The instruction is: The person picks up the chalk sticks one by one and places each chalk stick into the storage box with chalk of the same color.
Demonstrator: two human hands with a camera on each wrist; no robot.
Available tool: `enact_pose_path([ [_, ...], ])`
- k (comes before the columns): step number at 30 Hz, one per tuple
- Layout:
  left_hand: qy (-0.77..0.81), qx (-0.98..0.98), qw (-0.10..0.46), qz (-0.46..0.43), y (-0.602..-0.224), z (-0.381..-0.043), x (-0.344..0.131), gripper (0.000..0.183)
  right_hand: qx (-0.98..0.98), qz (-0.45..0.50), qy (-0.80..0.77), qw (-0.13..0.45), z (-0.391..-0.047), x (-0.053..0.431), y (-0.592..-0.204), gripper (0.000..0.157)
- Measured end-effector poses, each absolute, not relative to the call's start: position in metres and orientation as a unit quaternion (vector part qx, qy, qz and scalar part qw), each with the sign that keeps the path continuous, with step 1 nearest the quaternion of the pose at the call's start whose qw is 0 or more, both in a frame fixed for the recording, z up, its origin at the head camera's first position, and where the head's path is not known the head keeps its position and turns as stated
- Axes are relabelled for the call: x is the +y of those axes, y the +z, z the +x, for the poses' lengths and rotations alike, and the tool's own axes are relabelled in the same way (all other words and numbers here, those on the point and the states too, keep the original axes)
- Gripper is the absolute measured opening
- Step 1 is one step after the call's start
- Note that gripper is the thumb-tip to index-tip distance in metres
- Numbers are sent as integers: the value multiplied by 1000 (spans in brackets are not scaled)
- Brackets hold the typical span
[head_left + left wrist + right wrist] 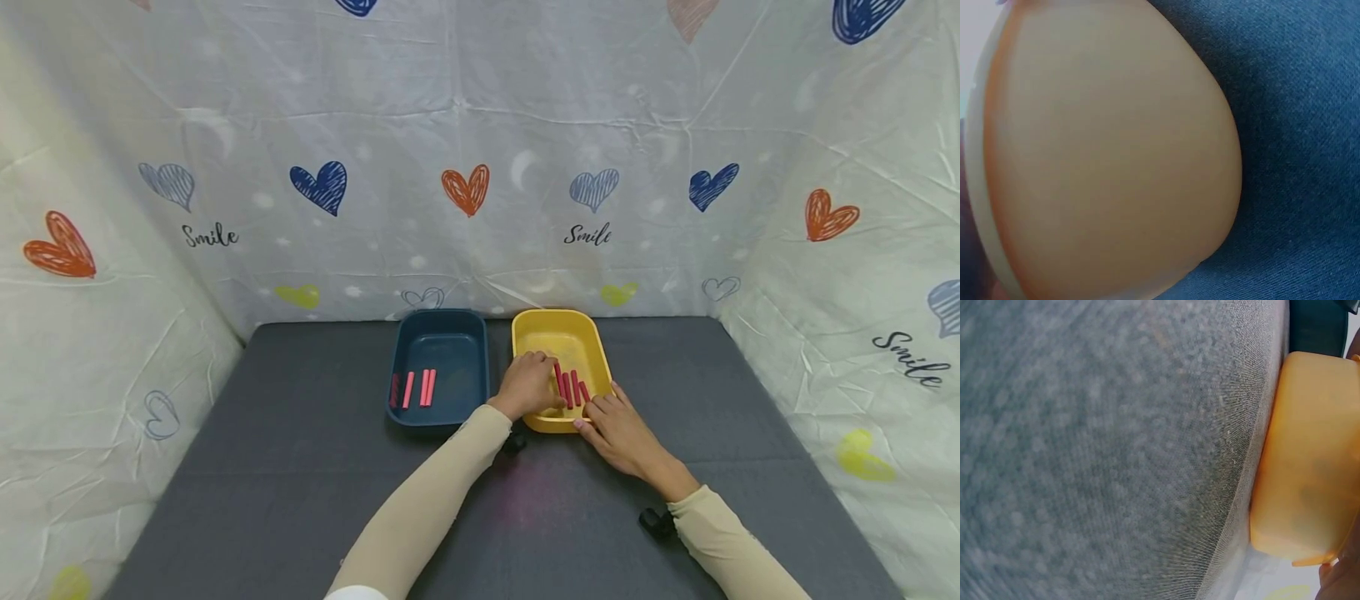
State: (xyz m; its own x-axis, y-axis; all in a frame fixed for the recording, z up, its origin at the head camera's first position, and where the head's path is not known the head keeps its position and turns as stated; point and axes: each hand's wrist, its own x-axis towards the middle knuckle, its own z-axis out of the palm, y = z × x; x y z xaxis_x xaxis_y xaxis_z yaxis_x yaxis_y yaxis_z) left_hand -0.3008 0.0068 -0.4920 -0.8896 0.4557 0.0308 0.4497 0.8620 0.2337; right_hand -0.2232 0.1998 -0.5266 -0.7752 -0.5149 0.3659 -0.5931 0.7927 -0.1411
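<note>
In the head view, my left hand (531, 385) reaches over the left rim of the yellow tray (542, 423). Its fingers and thumb pinch about the ends of the leftmost red chalk-like stick (558, 379). Several more red sticks (575, 388) lie in a row beside it. At the tray's front right corner, my right hand (621, 433) grips the rim, with fingertips close to the rightmost stick (584, 391). The exact finger contact is partly hidden. The left wrist view shows mostly the yellow tray wall (1116, 150); the right wrist view shows its side (1307, 456).
Left of the yellow tray stands a dark blue tray (440, 419) with pink sticks (428, 387) and a darker red patch (395, 390) at its left wall. Grey cloth (300, 500) covers the table, with a pinkish smudge (528, 492) in front. A heart-printed curtain (405, 167) hangs behind.
</note>
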Motion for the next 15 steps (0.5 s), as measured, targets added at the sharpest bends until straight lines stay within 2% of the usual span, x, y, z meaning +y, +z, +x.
enact_pose_path([
  [15, 73, 970, 16, 233, -491, -297, 10, 73, -934, 296, 129, 155, -222, 200, -525, 19],
])
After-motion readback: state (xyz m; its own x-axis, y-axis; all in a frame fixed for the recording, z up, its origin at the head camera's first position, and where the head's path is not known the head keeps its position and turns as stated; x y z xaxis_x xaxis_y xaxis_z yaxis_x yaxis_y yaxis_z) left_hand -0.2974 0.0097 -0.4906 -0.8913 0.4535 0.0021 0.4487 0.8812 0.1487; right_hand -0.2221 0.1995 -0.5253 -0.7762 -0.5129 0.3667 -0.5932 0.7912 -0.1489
